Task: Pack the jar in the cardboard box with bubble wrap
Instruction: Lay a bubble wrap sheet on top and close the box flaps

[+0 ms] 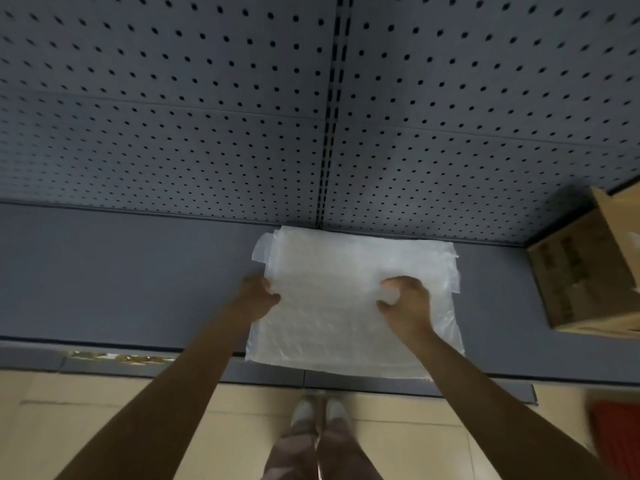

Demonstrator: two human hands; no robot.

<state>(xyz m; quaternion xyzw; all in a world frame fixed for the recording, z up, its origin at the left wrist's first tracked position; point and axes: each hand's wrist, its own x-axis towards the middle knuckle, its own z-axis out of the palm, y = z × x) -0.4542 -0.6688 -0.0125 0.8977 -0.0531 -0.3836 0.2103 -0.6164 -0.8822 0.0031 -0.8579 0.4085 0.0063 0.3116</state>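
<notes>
A stack of clear bubble wrap sheets [332, 271] lies flat on the grey shelf [121, 271], its near edge overhanging the shelf front. My left hand [258, 296] grips the stack's left edge, thumb on top. On the right half of the top sheet, my right hand [405, 301] pinches a fold of the wrap between curled fingers and thumb. A brown cardboard box [585, 268] stands at the right end of the shelf, partly cut off by the frame. No jar is in view.
A grey pegboard wall [207, 116] rises behind the shelf. Beige floor tiles [86, 420] and my own feet [320, 414] show below the shelf edge. A red object [616, 434] sits at the lower right on the floor.
</notes>
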